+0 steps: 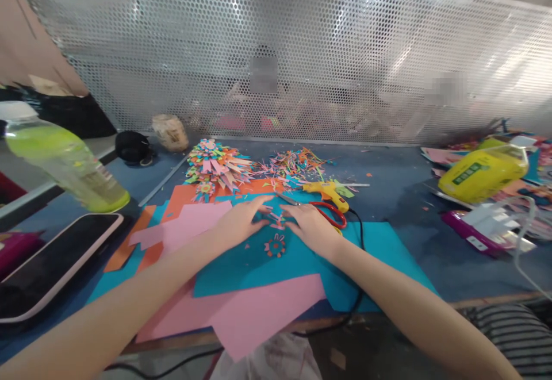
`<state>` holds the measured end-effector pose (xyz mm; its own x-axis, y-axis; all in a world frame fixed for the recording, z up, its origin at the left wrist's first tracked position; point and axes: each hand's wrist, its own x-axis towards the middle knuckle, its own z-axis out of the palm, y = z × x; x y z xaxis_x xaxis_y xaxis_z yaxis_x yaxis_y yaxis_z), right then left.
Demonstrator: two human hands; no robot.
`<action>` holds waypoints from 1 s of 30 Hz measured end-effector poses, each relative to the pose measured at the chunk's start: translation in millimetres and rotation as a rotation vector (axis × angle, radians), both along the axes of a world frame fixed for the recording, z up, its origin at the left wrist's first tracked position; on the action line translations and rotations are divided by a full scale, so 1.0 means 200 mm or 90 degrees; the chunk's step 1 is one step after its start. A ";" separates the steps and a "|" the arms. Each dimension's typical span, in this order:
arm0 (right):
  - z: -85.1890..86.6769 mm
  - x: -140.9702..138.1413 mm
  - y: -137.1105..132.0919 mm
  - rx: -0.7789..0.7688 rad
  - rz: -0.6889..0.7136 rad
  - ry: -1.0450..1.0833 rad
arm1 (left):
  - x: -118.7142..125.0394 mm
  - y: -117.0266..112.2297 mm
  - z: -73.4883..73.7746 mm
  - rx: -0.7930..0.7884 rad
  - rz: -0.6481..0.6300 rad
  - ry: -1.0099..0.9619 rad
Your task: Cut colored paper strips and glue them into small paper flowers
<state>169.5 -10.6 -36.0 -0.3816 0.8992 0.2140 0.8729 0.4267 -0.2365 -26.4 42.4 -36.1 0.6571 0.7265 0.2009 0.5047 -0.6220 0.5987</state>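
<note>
My left hand (242, 220) lies flat on a teal paper sheet (375, 253), fingers stretched toward small pink paper pieces (276, 219). My right hand (309, 225) rests opposite, fingers extended and touching the same pink pieces. A small orange paper flower (275, 246) sits on the teal sheet just below both hands. Red-handled scissors (334, 214) lie right beside my right hand. A yellow glue gun (325, 191) lies behind them.
Pink sheets (259, 311) and orange sheets (181, 196) overlap the teal one. A pile of colourful paper flowers (215, 167) and scraps (293, 164) lies behind. A green bottle (64, 158) and tablet (52, 265) are left; a yellow bottle (483, 173) is right. A perforated metal screen (302, 52) stands behind.
</note>
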 end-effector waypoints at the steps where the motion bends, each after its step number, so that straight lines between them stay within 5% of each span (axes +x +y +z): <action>1: 0.00 -0.01 0.01 -0.006 0.000 0.003 | -0.01 -0.01 0.00 0.010 -0.001 0.012; 12: 0.00 -0.06 0.05 -0.042 -0.009 -0.009 | -0.05 -0.05 0.00 0.081 0.035 0.158; 18: 0.00 -0.09 0.04 -0.047 -0.019 -0.052 | -0.03 -0.04 0.02 0.242 -0.056 0.195; 30: 0.02 -0.13 0.00 0.024 0.044 -0.154 | -0.05 -0.06 0.01 0.256 -0.040 0.296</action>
